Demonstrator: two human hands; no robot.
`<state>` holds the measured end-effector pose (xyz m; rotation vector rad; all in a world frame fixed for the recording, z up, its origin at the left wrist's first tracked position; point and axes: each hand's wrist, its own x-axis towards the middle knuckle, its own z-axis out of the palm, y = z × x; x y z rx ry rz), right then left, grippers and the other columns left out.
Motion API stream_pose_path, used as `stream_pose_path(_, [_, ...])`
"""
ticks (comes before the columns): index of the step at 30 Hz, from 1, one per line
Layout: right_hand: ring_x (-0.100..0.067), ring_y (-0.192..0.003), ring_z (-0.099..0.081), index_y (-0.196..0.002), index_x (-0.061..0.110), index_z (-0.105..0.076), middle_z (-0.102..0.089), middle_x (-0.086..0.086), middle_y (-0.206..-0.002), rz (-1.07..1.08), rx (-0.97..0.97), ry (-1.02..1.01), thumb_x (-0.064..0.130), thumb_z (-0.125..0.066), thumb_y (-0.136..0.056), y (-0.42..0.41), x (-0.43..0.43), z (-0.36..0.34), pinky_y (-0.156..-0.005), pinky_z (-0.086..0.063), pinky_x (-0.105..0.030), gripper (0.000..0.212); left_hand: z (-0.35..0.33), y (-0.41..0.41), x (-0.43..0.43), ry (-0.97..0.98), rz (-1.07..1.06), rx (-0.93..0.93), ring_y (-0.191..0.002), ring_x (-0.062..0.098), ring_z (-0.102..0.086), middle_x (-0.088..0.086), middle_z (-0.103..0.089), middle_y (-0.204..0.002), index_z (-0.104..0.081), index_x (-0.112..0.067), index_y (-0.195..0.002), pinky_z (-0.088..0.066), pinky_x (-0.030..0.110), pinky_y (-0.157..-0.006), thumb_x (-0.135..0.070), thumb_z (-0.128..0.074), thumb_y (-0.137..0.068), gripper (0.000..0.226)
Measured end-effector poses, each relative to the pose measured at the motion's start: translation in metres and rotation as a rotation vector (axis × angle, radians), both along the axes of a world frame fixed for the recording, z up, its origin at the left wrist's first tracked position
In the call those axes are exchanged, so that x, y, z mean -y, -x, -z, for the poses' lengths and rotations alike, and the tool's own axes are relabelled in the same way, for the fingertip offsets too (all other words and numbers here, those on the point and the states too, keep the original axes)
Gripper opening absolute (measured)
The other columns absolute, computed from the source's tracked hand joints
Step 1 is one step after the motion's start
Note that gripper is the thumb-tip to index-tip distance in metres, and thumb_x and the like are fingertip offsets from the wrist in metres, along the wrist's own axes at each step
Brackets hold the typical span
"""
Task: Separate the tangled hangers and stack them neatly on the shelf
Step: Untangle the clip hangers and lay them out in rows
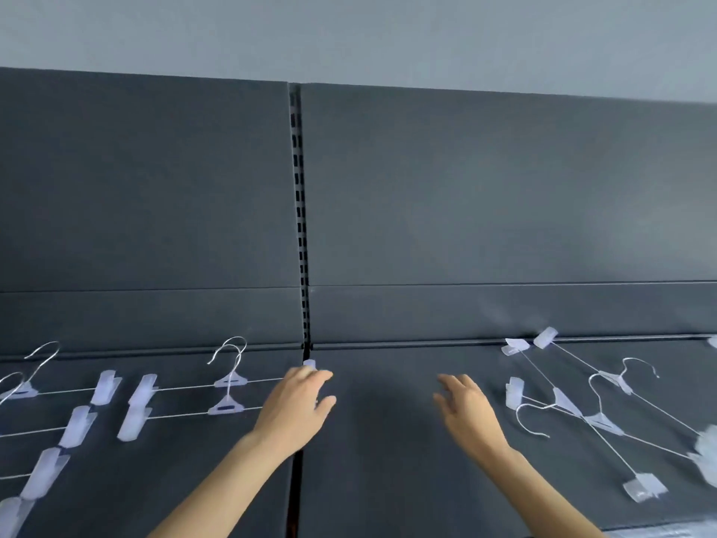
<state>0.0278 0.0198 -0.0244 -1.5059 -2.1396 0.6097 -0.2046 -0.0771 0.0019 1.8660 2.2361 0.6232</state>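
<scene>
Left hand point(297, 405) covers the stacked hangers point(229, 380) at their end on the shelf point(388, 460); its grip I cannot tell. Right hand point(465, 411) hovers spread, empty, near tangled hangers point(603, 421).

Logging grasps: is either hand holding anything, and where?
Right hand empty. Left hand covers the right-end clips of two clip hangers; grip cannot be told.

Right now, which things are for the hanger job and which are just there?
For the job: tangled hangers, laid-out hangers, shelf, left hand, right hand.
Just there: slotted post, back panel, wall.
</scene>
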Motion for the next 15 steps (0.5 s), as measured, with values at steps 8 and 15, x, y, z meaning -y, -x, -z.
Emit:
stream_pose_path(8, [-0.029,-0.115,-0.046,-0.127,0.011,-0.048,-0.052,-0.007,-0.124,0.037,0.187,-0.093,0.026,-0.046,-0.092,-0.163,-0.027,-0.012,-0.093,-0.041,-0.035,0.038,0.005,-0.151,-0.055,0.063,0.114,-0.003,-0.125,0.011,-0.038,-0.006,-0.047,-0.133,-0.044,-0.02,-0.132,-0.038,0.026,-0.099,-0.033,-0.042,-0.095,0.039])
stream_pose_path(15, [-0.028,-0.118,-0.045,-0.129,0.012,-0.047,-0.051,-0.007,-0.127,0.102,0.226,-0.06,0.028,-0.046,-0.093,-0.291,-0.06,-0.01,-0.095,-0.039,-0.034,0.039,0.014,-0.266,-0.097,0.07,0.127,-0.011,-0.114,0.015,-0.045,-0.002,-0.055,-0.118,-0.054,-0.017,-0.12,-0.043,0.028,-0.089,-0.028,-0.043,-0.094,0.03])
